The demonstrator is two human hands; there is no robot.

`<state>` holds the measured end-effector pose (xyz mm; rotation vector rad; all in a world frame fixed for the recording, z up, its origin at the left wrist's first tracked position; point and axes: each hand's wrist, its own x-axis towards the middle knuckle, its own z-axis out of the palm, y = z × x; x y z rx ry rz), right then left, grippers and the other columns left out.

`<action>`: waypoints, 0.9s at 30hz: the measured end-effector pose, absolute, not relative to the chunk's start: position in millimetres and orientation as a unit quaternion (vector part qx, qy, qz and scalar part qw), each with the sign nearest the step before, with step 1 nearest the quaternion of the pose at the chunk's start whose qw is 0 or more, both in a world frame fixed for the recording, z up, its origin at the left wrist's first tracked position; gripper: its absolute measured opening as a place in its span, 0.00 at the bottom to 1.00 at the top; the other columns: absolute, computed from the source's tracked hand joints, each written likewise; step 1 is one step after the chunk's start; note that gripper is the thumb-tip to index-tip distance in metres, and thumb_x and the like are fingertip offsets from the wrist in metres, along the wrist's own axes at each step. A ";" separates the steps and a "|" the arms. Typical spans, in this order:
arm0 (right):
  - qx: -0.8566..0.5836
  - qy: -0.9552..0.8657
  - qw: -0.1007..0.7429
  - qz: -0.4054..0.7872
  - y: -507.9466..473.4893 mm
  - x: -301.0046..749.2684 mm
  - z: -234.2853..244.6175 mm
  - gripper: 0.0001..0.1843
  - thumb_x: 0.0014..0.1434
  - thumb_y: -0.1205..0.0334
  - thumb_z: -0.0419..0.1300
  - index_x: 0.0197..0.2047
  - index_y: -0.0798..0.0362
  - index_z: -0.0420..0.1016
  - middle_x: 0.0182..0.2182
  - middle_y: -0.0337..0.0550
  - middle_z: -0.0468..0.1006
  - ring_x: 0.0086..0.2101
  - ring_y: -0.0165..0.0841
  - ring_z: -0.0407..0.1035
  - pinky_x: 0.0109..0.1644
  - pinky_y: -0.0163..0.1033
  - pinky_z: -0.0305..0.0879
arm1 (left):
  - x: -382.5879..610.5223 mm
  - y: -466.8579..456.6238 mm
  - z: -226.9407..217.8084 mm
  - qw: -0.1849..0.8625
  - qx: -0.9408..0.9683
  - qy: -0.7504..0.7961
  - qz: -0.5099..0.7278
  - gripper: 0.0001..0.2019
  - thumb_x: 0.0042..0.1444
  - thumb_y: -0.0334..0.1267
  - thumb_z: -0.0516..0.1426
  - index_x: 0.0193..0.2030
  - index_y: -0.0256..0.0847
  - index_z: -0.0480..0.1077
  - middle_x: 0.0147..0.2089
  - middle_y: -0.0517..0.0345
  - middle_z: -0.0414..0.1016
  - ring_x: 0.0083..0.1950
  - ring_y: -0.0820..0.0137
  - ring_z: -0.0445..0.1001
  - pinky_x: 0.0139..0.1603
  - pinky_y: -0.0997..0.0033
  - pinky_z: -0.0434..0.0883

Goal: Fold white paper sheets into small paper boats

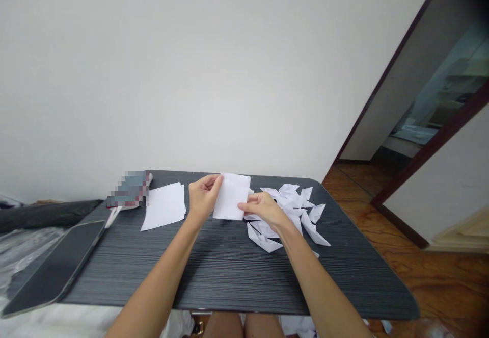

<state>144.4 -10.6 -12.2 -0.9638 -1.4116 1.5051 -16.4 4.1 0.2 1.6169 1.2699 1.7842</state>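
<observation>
Between my two hands, raised above the dark table, is a white sheet of paper (231, 197), roughly rectangular and facing me. My left hand (204, 195) pinches its upper left edge with thumb and fingers. At the lower right edge, my right hand (263, 208) grips the same sheet, thumb in front and fingers behind. Folded white paper pieces (292, 203) with pointed ends lie in a loose pile just beyond and beside my right hand, which partly hides them. Left of my left hand rests a stack of flat white paper (164, 206).
The dark wood-grain table (225, 282) has rounded corners and meets a white wall (229, 73). A dark-screened tablet (57, 266) lies at its left edge, near a blurred-out packet (132, 190) with a white strap. Clear plastic wrap (26, 251) sits farther left. Wooden floor (443, 277) shows at right.
</observation>
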 end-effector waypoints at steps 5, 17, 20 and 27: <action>-0.386 -0.596 0.417 0.567 -11.5 137.4 -14.3 0.13 0.41 0.55 0.62 0.23 0.58 0.74 0.22 0.43 0.76 0.26 0.31 0.70 0.33 0.36 0.65 | -23.8 8.5 5.4 0.173 0.518 0.472 0.692 0.10 0.45 0.40 0.57 0.27 0.33 0.72 0.28 0.55 0.76 0.30 0.70 0.73 0.31 0.76 0.70; -0.500 -0.712 0.466 0.159 -8.1 153.0 -2.6 0.12 0.53 0.63 0.51 0.27 0.54 0.74 0.25 0.44 0.77 0.29 0.35 0.70 0.35 0.37 0.62 | -20.1 -11.2 21.0 -0.213 0.682 0.413 0.565 0.09 0.53 0.32 0.51 0.39 0.38 0.70 0.37 0.50 0.73 0.41 0.67 0.69 0.44 0.65 0.60; -0.479 -0.754 0.430 0.131 -19.9 145.6 6.6 0.12 0.54 0.66 0.50 0.29 0.53 0.75 0.26 0.45 0.77 0.28 0.34 0.70 0.34 0.35 0.60 | -6.3 -22.0 32.1 -0.252 0.835 0.318 0.371 0.12 0.55 0.27 0.48 0.41 0.42 0.68 0.41 0.53 0.72 0.48 0.68 0.66 0.51 0.60 0.49; -0.427 -0.794 0.394 0.180 -39.6 148.2 20.7 0.12 0.52 0.65 0.51 0.26 0.54 0.76 0.21 0.40 0.76 0.23 0.30 0.65 0.29 0.33 0.57 | -13.4 -21.8 42.4 -0.220 0.904 0.295 0.218 0.12 0.58 0.33 0.46 0.27 0.37 0.66 0.28 0.58 0.70 0.39 0.70 0.67 0.48 0.58 0.45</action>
